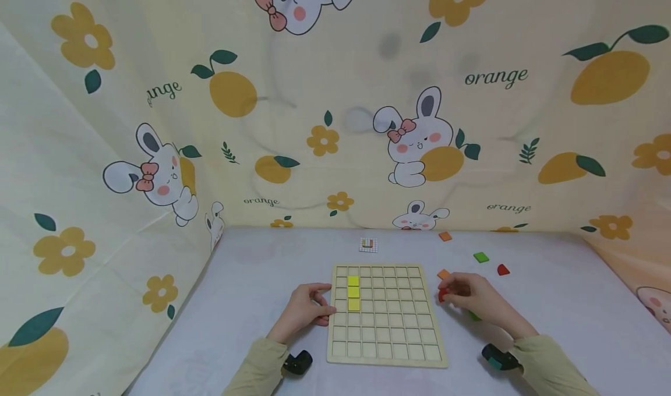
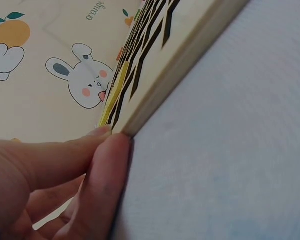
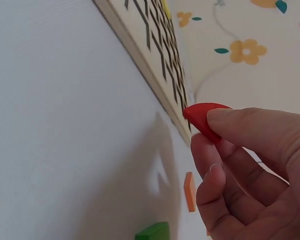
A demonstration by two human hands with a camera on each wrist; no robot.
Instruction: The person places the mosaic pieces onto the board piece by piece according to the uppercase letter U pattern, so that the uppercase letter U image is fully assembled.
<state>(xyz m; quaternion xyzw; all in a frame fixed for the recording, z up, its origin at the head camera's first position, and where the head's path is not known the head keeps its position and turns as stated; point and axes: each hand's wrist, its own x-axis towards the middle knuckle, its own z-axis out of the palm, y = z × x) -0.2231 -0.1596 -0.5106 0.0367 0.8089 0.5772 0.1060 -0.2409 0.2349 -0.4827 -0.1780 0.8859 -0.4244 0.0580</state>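
My right hand (image 1: 474,297) pinches a red rounded-edge piece (image 3: 204,117) between thumb and fingers, just off the right side of a wooden grid board (image 1: 388,349). At the board's left edge, my left hand (image 1: 306,306) grips the rim with thumb and finger; their tips meet the edge in the left wrist view. Three yellow square tiles (image 1: 353,292) fill cells in one column near the board's upper left. Partly under the right hand lies a green piece (image 3: 155,231), and an orange piece (image 1: 443,273) is just beyond its fingers.
Farther back on the right are an orange tile (image 1: 445,236), a green tile (image 1: 480,257) and another red piece (image 1: 503,269). A small card (image 1: 368,244) with a coloured grid pattern lies behind the board. Printed cloth (image 1: 314,180) rises behind the white table surface (image 1: 262,256).
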